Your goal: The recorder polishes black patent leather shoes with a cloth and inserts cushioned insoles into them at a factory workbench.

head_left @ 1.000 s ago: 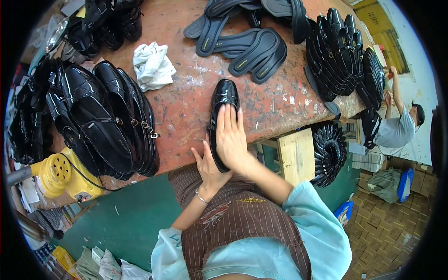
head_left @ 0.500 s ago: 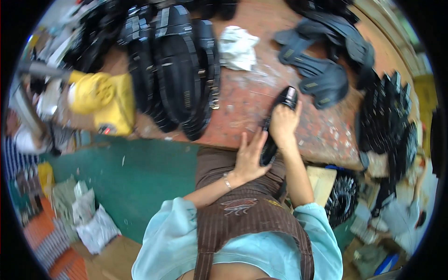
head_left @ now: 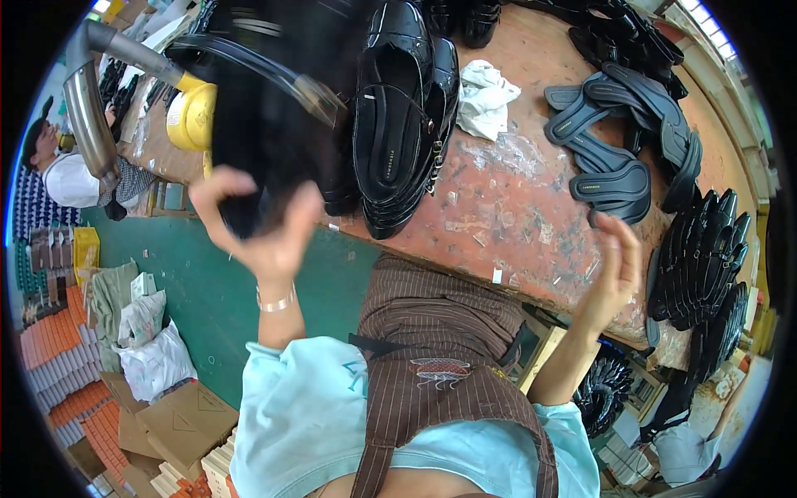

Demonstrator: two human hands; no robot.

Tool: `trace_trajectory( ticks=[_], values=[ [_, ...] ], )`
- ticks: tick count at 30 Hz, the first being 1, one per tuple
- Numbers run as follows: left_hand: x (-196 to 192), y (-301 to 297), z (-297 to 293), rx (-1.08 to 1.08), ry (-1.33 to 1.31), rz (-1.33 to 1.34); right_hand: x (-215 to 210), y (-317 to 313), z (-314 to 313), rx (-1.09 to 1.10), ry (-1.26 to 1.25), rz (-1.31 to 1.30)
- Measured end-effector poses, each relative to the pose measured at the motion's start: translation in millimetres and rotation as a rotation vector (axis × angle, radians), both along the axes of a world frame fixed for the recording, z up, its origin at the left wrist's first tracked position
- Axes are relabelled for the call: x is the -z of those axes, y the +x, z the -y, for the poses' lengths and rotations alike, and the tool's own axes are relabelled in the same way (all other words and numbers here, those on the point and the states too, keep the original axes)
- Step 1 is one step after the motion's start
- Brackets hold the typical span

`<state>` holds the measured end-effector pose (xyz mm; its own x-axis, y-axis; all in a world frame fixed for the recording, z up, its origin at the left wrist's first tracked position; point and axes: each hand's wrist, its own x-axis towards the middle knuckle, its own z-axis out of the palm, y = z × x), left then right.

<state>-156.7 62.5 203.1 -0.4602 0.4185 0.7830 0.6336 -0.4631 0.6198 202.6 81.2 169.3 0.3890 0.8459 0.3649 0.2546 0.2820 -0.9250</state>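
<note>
A blurred black shoe [head_left: 274,124] with a buckled strap is raised over the table's left side, large and close in view. My left hand [head_left: 270,241] is round its lower end, thumb on one side and fingers on the other; motion smears the grip. Beside it, glossy black buckled shoes [head_left: 390,141] lie stacked at the table's front edge. My right hand [head_left: 614,270] holds nothing I can see, its fingers stretched out over the right part of the table. Grey insoles [head_left: 613,187] lie in a loose heap just beyond those fingertips.
A crumpled white cloth [head_left: 486,100] lies on the worn red table [head_left: 473,207]. At left stand a yellow device [head_left: 191,116] and a metal pipe [head_left: 87,116]; a person [head_left: 70,174] is beyond. More black shoes [head_left: 706,257] are piled at right. Cartons [head_left: 187,423] stand on the lower-left floor.
Both hands were together on a slim black shoe at the table edge. They are now apart: the left has moved left to the raised shoe, the right has swung right. The view has shifted.
</note>
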Motion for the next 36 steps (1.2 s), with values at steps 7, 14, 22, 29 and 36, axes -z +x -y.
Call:
trace_trajectory(
  ticks=[7,14,22,29,36],
  values=[
    [84.1,-43.9,-58.6,-0.034,-0.395,-0.166,30.0,-81.4,20.6,-0.561,-0.412,-0.022],
    [92.5,-27.8,-52.7,-0.016,-0.442,-0.020,40.1,-65.8,0.6,-0.543,-0.388,0.178],
    [129.9,-49.9,-47.9,-0.035,-0.344,-0.266,44.1,140.7,9.9,0.620,-0.044,0.704],
    [128.4,-50.7,-35.4,-0.050,-0.445,-0.182,62.0,327.2,20.1,0.730,-0.202,0.839],
    [83.2,-37.0,-15.5,-0.180,-0.157,-0.214,91.5,334.7,9.5,0.754,-0.187,0.786]
  ],
)
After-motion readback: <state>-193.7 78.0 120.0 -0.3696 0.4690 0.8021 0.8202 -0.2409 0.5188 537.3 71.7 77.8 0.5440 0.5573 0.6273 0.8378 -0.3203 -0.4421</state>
